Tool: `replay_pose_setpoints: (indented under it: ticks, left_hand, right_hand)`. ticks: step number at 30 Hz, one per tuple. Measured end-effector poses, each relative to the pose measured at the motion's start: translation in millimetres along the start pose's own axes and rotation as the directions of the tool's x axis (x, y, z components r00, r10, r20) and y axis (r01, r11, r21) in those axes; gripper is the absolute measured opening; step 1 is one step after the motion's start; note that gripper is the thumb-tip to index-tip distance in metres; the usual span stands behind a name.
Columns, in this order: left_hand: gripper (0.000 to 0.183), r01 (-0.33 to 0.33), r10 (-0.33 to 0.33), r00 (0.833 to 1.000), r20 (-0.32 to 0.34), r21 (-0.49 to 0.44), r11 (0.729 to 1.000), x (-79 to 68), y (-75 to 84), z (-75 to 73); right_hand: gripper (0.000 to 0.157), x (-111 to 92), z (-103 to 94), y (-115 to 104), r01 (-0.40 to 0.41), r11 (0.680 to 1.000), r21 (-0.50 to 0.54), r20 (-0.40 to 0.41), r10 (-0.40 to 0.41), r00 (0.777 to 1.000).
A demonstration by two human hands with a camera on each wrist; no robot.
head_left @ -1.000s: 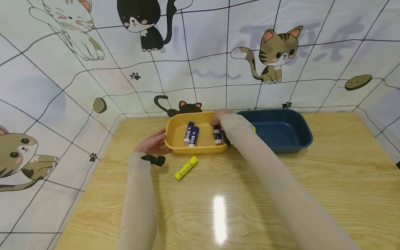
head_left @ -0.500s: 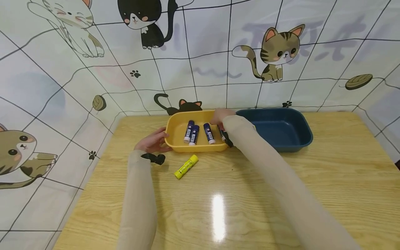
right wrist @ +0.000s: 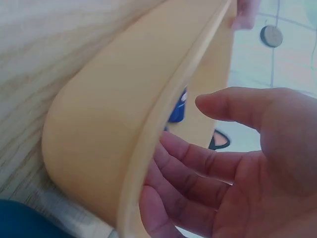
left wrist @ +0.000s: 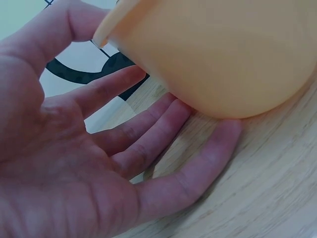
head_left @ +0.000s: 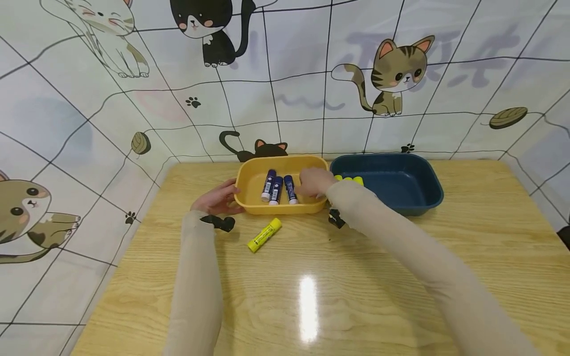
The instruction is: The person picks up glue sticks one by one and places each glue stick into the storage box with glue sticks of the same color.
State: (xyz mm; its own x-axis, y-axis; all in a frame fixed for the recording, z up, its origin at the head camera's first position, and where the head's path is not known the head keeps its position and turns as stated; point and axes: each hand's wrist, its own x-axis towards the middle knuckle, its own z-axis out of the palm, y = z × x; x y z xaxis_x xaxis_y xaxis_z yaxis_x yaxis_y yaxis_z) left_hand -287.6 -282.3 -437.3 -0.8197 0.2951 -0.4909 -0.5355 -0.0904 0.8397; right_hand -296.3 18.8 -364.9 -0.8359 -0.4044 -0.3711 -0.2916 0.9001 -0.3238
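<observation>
My left hand [head_left: 215, 200] holds the left end of a yellow plastic tray [head_left: 280, 209], thumb at the rim and fingers against the outer wall near the table. Three dark blue glue sticks show inside: one at the left [head_left: 268, 185], one beside it [head_left: 276, 190], one nearer the middle [head_left: 291, 189]. My right hand [head_left: 315, 181] reaches into the tray's right end. In the right wrist view its thumb stands apart from the fingers [right wrist: 193, 168], with nothing visible between them; the fingertips are partly hidden behind the rim. Below the tray, a yellow glue stick [head_left: 264, 235] lies on the table.
A dark blue tray [head_left: 434, 195] stands immediately right of the yellow one, with yellow glue sticks [head_left: 357, 181] at its left end, partly hidden by my right sleeve. Behind both trays rises a cat-printed wall covering [head_left: 303, 99]. The table [head_left: 356, 277] is wood-grained.
The right hand has moved slightly nearer inside the yellow tray. A blue glue stick beside it has shifted left toward the other two; another is now hidden. The left hand stays on the tray.
</observation>
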Motion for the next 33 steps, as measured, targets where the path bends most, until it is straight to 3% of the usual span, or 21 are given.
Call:
replay_pose_setpoints:
  ticks: [10,20,26,33]
  left_hand:
    - [0.059,0.013,-0.013,1.000,-0.009,-0.011,1.000,1.5,-1.6,-2.0]
    - [0.059,0.008,-0.008,1.000,0.004,-0.003,1.000,2.0,-2.6,-3.6]
    - [0.058,0.008,-0.008,1.000,0.004,-0.020,1.000,2.5,-1.9,-3.5]
    - [0.058,0.006,-0.006,1.000,0.000,-0.023,1.000,1.8,-1.7,-2.4]
  right_hand:
    - [0.025,-20.5,7.8,-13.7,0.160,0.987,-0.031,-0.057,-0.161,0.985]
    - [0.025,-41.1,15.4,-26.2,0.206,0.976,-0.066,-0.116,-0.212,0.970]
    - [0.024,-47.8,28.4,-33.1,0.274,0.962,-0.001,-0.095,-0.273,0.957]
    - [0.031,-42.4,64.6,-38.0,0.277,0.961,0.014,-0.019,-0.277,0.961]
